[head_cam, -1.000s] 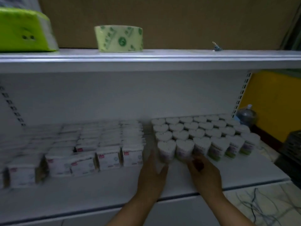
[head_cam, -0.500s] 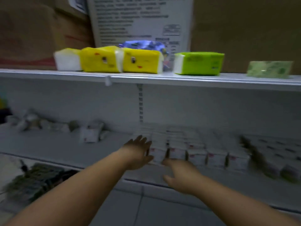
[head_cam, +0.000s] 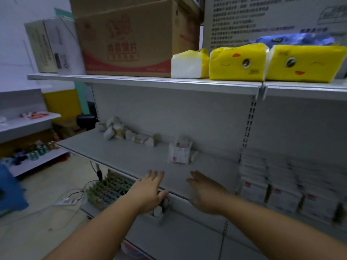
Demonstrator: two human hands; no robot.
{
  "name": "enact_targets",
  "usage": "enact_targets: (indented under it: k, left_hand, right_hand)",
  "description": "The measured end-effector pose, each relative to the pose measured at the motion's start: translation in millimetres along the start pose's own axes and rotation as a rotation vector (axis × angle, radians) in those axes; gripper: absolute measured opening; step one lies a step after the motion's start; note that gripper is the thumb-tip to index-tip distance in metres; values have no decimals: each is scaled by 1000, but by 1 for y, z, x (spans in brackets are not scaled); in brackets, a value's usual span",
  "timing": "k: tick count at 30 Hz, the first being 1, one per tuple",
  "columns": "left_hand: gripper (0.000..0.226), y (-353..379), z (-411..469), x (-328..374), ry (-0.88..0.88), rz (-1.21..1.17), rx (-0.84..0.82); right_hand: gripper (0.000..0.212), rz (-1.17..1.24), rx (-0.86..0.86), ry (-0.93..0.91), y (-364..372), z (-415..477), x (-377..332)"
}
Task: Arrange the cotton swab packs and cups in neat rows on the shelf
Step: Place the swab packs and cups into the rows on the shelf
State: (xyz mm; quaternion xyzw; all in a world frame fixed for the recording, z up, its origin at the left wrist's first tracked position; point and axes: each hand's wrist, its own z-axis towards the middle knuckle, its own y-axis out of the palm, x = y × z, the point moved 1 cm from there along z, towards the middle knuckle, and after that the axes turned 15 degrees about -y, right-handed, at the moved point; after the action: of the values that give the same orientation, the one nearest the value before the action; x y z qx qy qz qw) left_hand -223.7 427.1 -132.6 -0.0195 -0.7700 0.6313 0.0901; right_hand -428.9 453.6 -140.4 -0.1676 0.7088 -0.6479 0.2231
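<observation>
Swab packs (head_cam: 293, 186) stand in rows on the shelf (head_cam: 131, 156); loose cups (head_cam: 129, 135) and one pack (head_cam: 179, 152) remain. Left hand (head_cam: 148, 192) and right hand (head_cam: 205, 192) reach empty, fingers spread.

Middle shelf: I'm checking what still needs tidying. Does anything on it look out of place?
Yes. Several cups lie toppled in a loose heap at the back left, and a few swab packs lean askew mid-shelf, apart from the neat rows on the right.

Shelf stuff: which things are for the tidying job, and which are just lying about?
Job: tipped cups, loose swab packs, rowed swab packs, shelf.
Lying about: cardboard box, yellow tissue packs, floor basket.
</observation>
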Motion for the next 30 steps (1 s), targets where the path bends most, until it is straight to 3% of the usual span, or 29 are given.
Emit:
enact_targets:
  k: [3,7,9,13,16,18,20,23,27,30]
  left_hand:
    - [74,-3,35,-4,6,-113,-20]
    - [78,-7,92,-6,-48,-255,-109]
    - [80,-8,122,-9,-69,-258,-124]
    - [67,-16,166,-3,-67,-404,-42]
    - [60,-7,186,6,-114,-496,-11]
    - [42,2,200,11,-143,-557,5]
    - [28,7,211,13,-160,-685,26]
    - [23,7,212,15,-126,-911,75]
    - [16,2,201,9,13,-1314,147]
    - [17,-15,184,17,109,-1642,6]
  right_hand:
    - [65,34,87,76,4,44,31]
    - [40,69,410,205,-5,105,78]
    - [32,155,487,310,-16,131,101]
    - [57,390,550,532,-33,170,139]
    - [69,528,422,532,-26,191,143]
    - [71,519,442,554,-19,198,140]
    - [70,467,502,617,-18,199,139]
    - [41,494,687,692,-26,189,126]
    - [38,636,948,771,-31,158,94]
    - [33,902,1094,752,-26,125,69]
